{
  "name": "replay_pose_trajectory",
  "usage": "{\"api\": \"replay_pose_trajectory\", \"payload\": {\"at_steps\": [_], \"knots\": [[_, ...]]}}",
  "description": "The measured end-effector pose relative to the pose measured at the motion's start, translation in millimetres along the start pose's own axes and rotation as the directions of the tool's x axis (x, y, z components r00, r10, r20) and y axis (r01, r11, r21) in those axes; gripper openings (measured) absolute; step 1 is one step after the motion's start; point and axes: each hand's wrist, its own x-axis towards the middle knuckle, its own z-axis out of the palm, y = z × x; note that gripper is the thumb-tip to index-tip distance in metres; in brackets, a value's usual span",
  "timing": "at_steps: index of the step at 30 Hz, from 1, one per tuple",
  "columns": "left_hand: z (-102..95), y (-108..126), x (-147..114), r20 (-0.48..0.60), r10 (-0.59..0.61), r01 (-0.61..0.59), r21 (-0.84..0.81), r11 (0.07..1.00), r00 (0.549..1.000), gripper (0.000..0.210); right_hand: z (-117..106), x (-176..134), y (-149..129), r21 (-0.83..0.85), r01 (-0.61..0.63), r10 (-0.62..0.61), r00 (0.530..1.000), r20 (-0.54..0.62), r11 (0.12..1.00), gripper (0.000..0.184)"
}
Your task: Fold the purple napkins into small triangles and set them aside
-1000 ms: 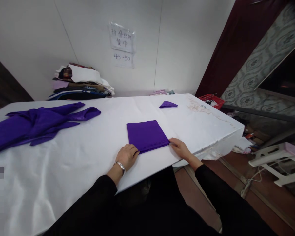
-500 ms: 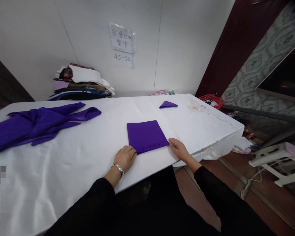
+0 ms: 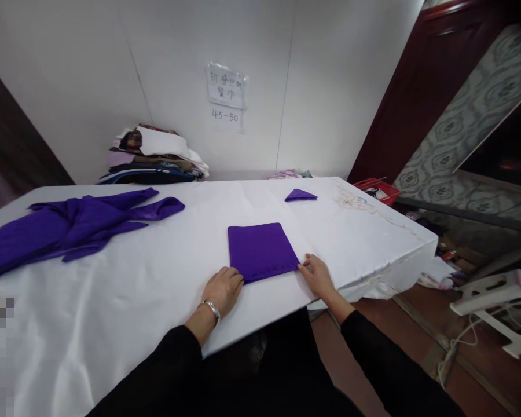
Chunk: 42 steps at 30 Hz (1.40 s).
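A purple cloth napkin [image 3: 263, 252], folded into a square, lies flat on the white tablecloth [image 3: 165, 301] near the front edge. My left hand [image 3: 222, 289], with a silver bracelet at the wrist, has its fingers closed on the napkin's near left corner. At the near right corner, my right hand [image 3: 318, 277] pinches the edge between thumb and fingers. Farther back sits a small purple napkin folded into a triangle [image 3: 301, 196]. To the left, several loose purple napkins [image 3: 82, 223] are heaped in a crumpled pile.
Stacked folded clothes [image 3: 156, 156] stand against the wall behind the table. A paper sign [image 3: 226, 87] hangs above. Beyond the table's right end are a red basket [image 3: 386, 192] and a white plastic stool [image 3: 495, 301] on the floor.
The view has tilted slightly, so everything sits a little lower in the picture. Both hands stay at the napkin's near corners; the right index finger has lifted a little.
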Motion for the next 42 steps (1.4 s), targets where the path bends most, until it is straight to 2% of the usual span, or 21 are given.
{"api": "replay_pose_trajectory", "payload": {"at_steps": [7, 18, 22, 25, 29, 32, 37, 42], "knots": [[-2.2, 2, 0, -0.006, 0.006, -0.006, -0.024, 1.0, 1.0, 0.024, 12, -2, 11, -0.05, 0.064, -0.066, 0.997, -0.037, 0.997, 0.012], [-4.3, 4, -2, 0.022, -0.03, 0.029, 0.028, 0.999, 0.999, 0.023, 15, 3, 9, -0.075, 0.022, -0.022, 1.0, 0.001, 0.997, 0.01], [-3.3, 3, -9, -0.014, -0.031, 0.031, 0.009, 0.999, 0.999, 0.021, 13, 3, 5, -0.06, 0.038, -0.039, 0.999, -0.023, 0.997, 0.012], [-1.3, 3, -14, -0.052, -0.01, 0.01, 0.006, 1.0, 0.999, 0.023, 9, -3, -7, -0.06, 0.087, -0.091, 0.994, -0.062, 0.994, 0.012], [-0.5, 5, -10, -0.037, 0.008, -0.007, 0.027, 1.0, 0.999, 0.024, 1, -16, -23, -0.06, 0.248, -0.249, 0.969, -0.002, 0.967, 0.031], [-0.6, 3, -5, -0.021, -0.005, 0.005, 0.004, 1.0, 1.0, 0.023, -4, -21, -20, -0.073, 0.266, -0.267, 0.964, 0.004, 0.961, 0.036], [0.4, 1, -2, -0.021, 0.002, -0.002, -0.004, 1.0, 1.0, 0.023, -10, -12, -5, -0.132, 0.278, -0.273, 0.961, 0.055, 0.952, 0.028], [0.7, 1, -3, -0.01, 0.007, -0.007, 0.017, 1.0, 1.0, 0.023, -15, 6, -9, -0.185, 0.328, -0.32, 0.945, 0.072, 0.926, 0.023]]}}
